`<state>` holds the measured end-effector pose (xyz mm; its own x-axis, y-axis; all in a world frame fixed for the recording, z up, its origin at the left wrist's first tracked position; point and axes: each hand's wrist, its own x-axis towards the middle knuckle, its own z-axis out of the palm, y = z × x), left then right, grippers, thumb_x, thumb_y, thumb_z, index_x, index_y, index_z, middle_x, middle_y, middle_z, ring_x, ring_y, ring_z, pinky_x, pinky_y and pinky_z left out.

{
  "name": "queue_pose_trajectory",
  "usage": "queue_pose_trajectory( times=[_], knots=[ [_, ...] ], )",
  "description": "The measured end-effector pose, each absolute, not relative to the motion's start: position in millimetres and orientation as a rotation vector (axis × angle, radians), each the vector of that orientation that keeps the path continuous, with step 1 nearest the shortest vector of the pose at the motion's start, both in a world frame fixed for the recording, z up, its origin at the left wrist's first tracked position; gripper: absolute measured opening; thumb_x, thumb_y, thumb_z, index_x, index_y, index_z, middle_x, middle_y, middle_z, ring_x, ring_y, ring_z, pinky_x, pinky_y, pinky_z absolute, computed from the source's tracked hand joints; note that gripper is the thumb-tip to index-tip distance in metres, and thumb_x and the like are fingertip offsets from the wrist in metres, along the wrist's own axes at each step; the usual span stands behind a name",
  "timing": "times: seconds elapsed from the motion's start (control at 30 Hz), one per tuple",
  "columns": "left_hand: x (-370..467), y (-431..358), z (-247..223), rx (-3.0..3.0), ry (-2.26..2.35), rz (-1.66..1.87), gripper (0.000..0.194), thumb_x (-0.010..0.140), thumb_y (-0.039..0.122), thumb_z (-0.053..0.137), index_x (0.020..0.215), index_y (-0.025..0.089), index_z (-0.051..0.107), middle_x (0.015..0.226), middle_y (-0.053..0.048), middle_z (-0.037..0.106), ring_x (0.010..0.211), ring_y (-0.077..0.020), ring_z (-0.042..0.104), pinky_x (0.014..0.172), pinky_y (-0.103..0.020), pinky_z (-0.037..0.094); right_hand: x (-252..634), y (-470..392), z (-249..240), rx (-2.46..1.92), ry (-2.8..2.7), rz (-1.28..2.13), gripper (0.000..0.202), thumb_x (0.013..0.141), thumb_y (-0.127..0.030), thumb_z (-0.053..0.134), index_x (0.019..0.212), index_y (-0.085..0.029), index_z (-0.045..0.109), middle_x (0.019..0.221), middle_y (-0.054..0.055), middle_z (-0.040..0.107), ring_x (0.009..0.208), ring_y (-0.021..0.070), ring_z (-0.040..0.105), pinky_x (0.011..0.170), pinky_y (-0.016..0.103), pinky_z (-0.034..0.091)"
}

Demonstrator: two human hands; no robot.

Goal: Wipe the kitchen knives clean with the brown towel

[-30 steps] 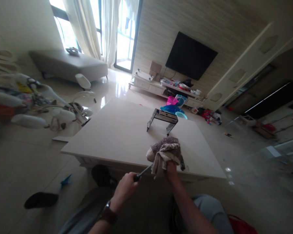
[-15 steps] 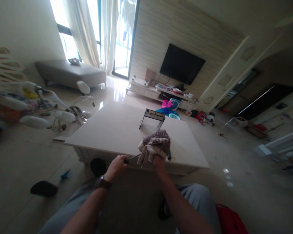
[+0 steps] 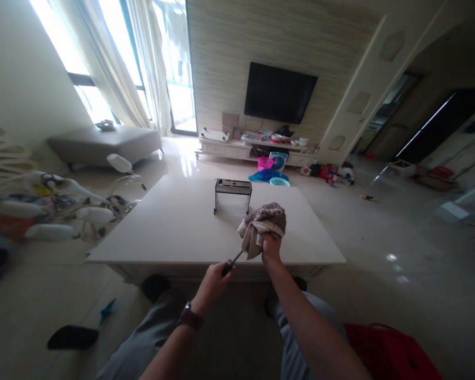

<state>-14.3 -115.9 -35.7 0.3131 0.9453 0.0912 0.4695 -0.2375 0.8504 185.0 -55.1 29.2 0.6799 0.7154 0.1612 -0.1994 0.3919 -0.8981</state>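
My left hand [image 3: 214, 284] is closed around the black handle of a screwdriver [image 3: 228, 267]. Its thin metal shaft points up and right into a brown and beige towel [image 3: 266, 217], and the tip is hidden in the folds. My right hand [image 3: 271, 248] grips that bunched towel from below, above the near edge of a white table [image 3: 158, 227]. Beyond the towel, slightly left, a small frame-like stand [image 3: 233, 186] with a dark top and two legs rests upright on the tabletop.
Behind the table lie a pink basket [image 3: 265, 163], a blue plastic sheet [image 3: 261, 176] and a pale blue basket [image 3: 279, 182]. A white multi-armed lamp [image 3: 93, 214] lies at left. A red bag [image 3: 383, 351] sits beside my right leg; a black slipper [image 3: 73, 338] is at left.
Both hands have moved right in view with the screwdriver and towel. The view has turned, so the table and stand appear more level. The shaft still runs into the towel.
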Motion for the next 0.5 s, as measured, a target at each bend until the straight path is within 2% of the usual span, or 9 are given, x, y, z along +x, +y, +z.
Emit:
queue_pose_trajectory(
  times=[0.2, 0.27, 0.37, 0.5],
  knots=[
    [2, -87, -15, 1.914, 1.38, 0.65, 0.04, 0.095, 0.048, 0.051, 0.08, 0.015, 0.067, 0.07, -0.003, 0.065, 0.064, -0.0146, 0.049, 0.061, -0.026, 0.033, 192, -14, -5, -1.005, -0.463, 0.744, 0.034, 0.064, -0.028, 0.074, 0.095, -0.014, 0.074, 0.095, 0.005, 0.077, 0.099, 0.0229, 0.069, 0.095, 0.04, 0.054],
    [23, -74, -7, 1.953, 1.431, 0.612, 0.036, 0.096, 0.041, 0.05, 0.08, 0.014, 0.068, 0.069, -0.005, 0.066, 0.063, -0.0142, 0.049, 0.061, -0.027, 0.031, 195, -10, -7, -0.99, -0.444, 0.792, 0.038, 0.064, -0.028, 0.077, 0.099, -0.014, 0.074, 0.098, 0.006, 0.077, 0.099, 0.0228, 0.069, 0.096, 0.041, 0.054],
    [63, -53, 4, 2.013, 1.449, 0.583, 0.023, 0.09, 0.024, 0.054, 0.078, 0.014, 0.071, 0.076, -0.01, 0.071, 0.068, -0.016, 0.057, 0.063, -0.028, 0.032, 207, -14, 0, -0.99, -0.459, 0.832, 0.046, 0.062, -0.028, 0.082, 0.105, -0.014, 0.073, 0.104, 0.006, 0.077, 0.102, 0.0223, 0.069, 0.1, 0.041, 0.054],
    [102, -34, 13, 2.162, 1.312, 0.532, 0.017, 0.086, 0.018, 0.059, 0.085, 0.014, 0.075, 0.083, -0.014, 0.074, 0.079, -0.0208, 0.065, 0.07, -0.028, 0.038, 235, -27, 15, -1.04, -0.482, 0.862, 0.044, 0.062, -0.028, 0.085, 0.103, -0.018, 0.073, 0.102, 0.004, 0.077, 0.101, 0.0206, 0.069, 0.1, 0.041, 0.055]
  ],
)
